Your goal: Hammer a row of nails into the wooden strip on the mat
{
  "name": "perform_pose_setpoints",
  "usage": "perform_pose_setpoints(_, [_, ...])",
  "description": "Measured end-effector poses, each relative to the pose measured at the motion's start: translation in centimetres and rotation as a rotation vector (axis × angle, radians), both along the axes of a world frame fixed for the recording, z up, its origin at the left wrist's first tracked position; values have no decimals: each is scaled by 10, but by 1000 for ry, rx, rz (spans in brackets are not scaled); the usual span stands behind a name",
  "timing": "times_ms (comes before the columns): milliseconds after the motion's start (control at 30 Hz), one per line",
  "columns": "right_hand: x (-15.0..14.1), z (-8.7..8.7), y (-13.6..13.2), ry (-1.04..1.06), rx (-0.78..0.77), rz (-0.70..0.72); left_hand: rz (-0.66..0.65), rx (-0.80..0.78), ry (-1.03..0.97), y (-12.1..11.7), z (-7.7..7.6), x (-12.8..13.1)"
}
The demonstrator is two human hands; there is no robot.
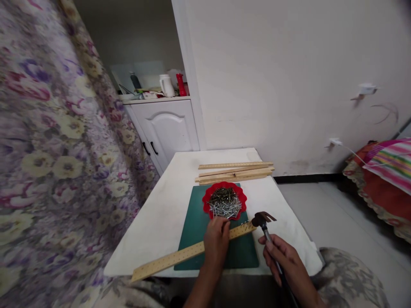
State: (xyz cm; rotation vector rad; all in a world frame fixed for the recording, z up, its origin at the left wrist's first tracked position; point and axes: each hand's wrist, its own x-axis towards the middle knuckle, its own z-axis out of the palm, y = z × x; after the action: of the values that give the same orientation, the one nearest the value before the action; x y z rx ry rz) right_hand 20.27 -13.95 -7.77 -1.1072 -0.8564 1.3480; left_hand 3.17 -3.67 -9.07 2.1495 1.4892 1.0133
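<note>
Right grip (284,257) was wrapped round one claw hammer (266,232), head up and ahead of that grip. Left grip (217,240) had fingers bunched together over the perforated wooden strip (171,260); couldn't tell if a nail was pinched in it. Strip ran diagonally beneath the left grip, its far end beside the hammer head.

Risks: a swing landing off-line could hit the left grip's fingers, since both grips were close to the same strip. The strip could rock or slide if struck, as its near-left end reached the surface (146,233) edge and no clamp showed. A stray knock could tip the red scalloped bowl (206,196), just beyond the left grip, and scatter nails.

Counts: hammer, one; bowl, one; green cutting mat (192,229) under the bowl, one; strip at the left grip, one; spare wooden strips (236,176) beyond the bowl, at least three, stacking hid the rest. Nails (225,208) in the bowl, dark and silvery, too many to count; several small nails (246,224) at the strip's far end, too blurred to number.
</note>
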Motion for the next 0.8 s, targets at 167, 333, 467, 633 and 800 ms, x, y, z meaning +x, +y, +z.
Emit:
perform_pose_setpoints(167, [1,-3,-2,-14,-10,-16,77,59,401,21,18,-2])
perform_pose_setpoints(333, [4,-1,-2,-16,0,-33,105,-2,603,35,20,9])
perform_pose_setpoints(467, [5,-3,-3,-19,-1,-39,74,-114,634,44,21,11])
perform_pose_setpoints(633, [5,-6,-3,-14,2,-49,72,-118,577,45,20,7])
perform_pose_setpoints(800, [4,-4,1,-23,-2,-48,36,-55,432,37,20,-1])
